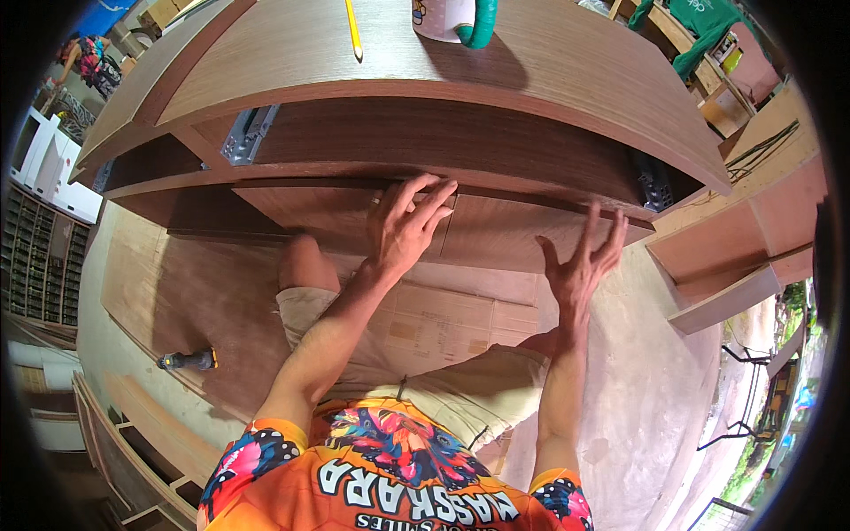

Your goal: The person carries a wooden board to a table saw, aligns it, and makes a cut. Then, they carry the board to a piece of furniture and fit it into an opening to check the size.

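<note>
In front of me stands a brown wood-grain cabinet (pixel 292 111) with a long drawer opening under its top. Two door panels hang below that opening, a left door (pixel 328 208) and a right door (pixel 505 234), meeting at a narrow seam. My left hand (pixel 409 221) lies over the left door's upper edge beside the seam, fingers stretched out. Against the right door, toward its outer end, is my right hand (pixel 580 261), fingers spread and reaching its top edge. Neither hand holds anything. Metal drawer slides (pixel 250 134) show inside the opening.
A yellow pencil (pixel 355 31) and a mug (pixel 443 19) with a green handle rest on the cabinet top. A power tool (pixel 189 360) lies on the floor at left. Flattened cardboard (pixel 443 323) is beneath me. Wooden panels (pixel 726 230) stand at right; another person (pixel 91 66) is far left.
</note>
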`<state>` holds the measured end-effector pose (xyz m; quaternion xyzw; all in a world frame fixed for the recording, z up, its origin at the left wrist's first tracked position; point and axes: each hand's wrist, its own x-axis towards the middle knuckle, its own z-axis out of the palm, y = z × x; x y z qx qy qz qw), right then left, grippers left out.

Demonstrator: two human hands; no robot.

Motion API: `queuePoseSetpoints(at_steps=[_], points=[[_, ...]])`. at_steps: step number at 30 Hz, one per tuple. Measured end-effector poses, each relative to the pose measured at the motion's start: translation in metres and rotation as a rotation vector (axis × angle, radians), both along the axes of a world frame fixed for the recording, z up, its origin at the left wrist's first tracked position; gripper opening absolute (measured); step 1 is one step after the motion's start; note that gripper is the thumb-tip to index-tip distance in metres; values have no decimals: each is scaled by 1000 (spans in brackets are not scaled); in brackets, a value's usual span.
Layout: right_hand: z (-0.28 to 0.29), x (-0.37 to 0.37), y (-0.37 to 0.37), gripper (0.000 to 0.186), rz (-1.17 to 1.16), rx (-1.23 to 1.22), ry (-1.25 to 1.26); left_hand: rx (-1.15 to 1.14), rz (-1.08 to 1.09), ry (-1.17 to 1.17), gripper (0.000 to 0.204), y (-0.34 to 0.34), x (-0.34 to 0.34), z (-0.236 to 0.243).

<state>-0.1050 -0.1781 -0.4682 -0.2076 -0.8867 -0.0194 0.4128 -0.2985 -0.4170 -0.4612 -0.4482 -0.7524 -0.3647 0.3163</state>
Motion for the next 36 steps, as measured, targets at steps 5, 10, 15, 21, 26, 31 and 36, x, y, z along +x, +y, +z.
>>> queuePoseSetpoints(at_steps=[5,10,15,21,26,31,36], points=[[-7,-4,0,99,-9,51,-82,59,33,31,47,-14,-2,4],[-8,9,7,79,-34,157,-85,13,142,-50,60,-51,-5,0],[31,25,7,62,42,154,-330,6,153,-68,60,-76,-21,-5],[51,29,22,43,256,32,-471,97,184,-110,61,-95,-24,5],[57,27,18,36,278,29,-461,104,137,-60,57,-103,-27,-5],[60,45,10,30,282,5,-454,13,75,-26,46,-113,-24,-29],[104,59,-7,30,310,-97,-531,-18,-275,-240,42,-115,-7,-34]])
